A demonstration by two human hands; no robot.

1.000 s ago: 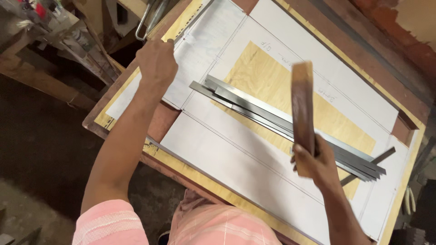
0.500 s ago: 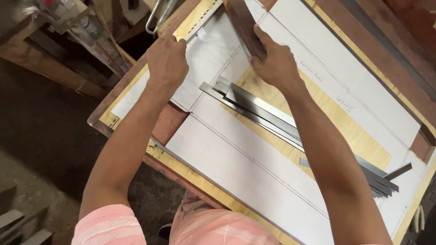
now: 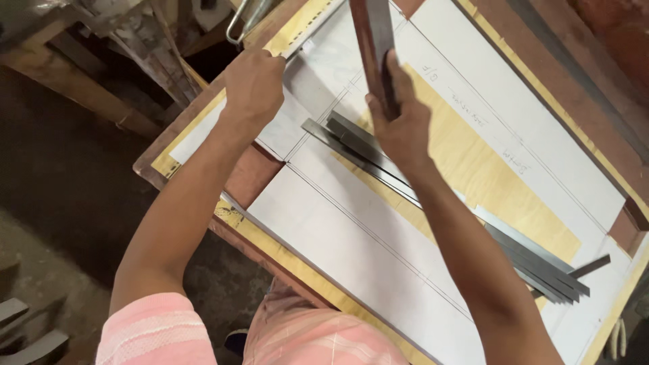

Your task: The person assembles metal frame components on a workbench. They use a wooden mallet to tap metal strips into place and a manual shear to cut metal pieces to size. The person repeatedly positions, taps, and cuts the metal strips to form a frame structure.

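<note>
- Your right hand (image 3: 400, 128) is clamped round a dark flat bar (image 3: 376, 47), held upright over the sheets, its top running off at 12 o'clock.
- Your left hand (image 3: 253, 84) is closed on the end of a metal strip (image 3: 307, 34) at 11 o'clock.
- Pencil lines already cross the white sheets (image 3: 351, 263); by my reading no cut along them shows yet.
- Grey metal strips (image 3: 534, 260) lie bundled toward 4 o'clock.
- Handwritten notes sit on the sheet at 2 o'clock; no packages or signs.

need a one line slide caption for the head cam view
Right hand grips a dark flat bar above marked white sheets; left hand presses the sheet edge beside a bundle of metal strips.
</note>
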